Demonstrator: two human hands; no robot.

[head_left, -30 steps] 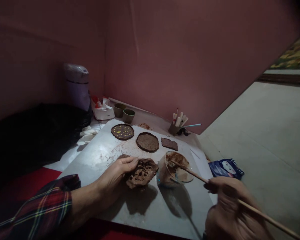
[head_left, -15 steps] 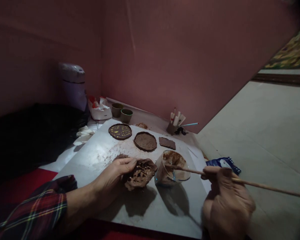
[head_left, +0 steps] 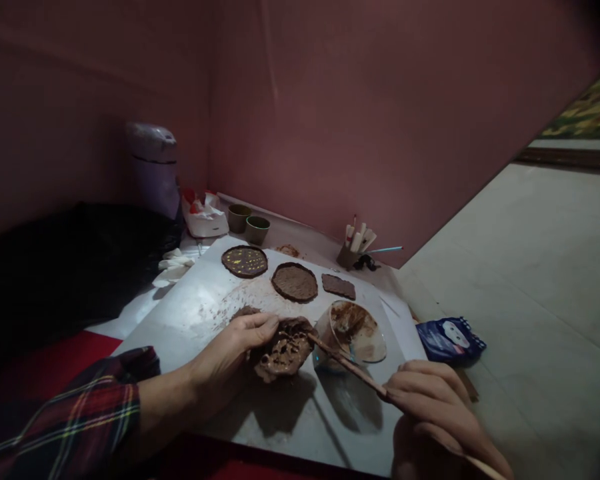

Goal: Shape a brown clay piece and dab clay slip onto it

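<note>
My left hand (head_left: 250, 340) grips a rough brown clay piece (head_left: 286, 352), thumb on top, its pitted, wet-looking face turned up. Between the fingers of my right hand (head_left: 440, 413) is a thin wooden stick (head_left: 353, 368), coated brown toward its far end. The stick's tip touches, or nearly touches, the right edge of the clay piece. Just beyond the stick stands a glass (head_left: 375, 343) with brown, muddy smears on its inside. Part of the glass is hidden behind the stick and the clay piece.
Two round brown discs, one with yellow specks (head_left: 244, 261) and one plain (head_left: 295, 282), lie on white paper (head_left: 180, 340) beside a brown rectangle (head_left: 339, 286). Behind stand two cups (head_left: 257, 230) and a holder (head_left: 347, 257) of sticks. A blue packet (head_left: 450, 340) is at right.
My right hand has lowered and brought the stick's tip out of the glass, leftward to the clay piece. My left hand still holds the clay in nearly the same place.
</note>
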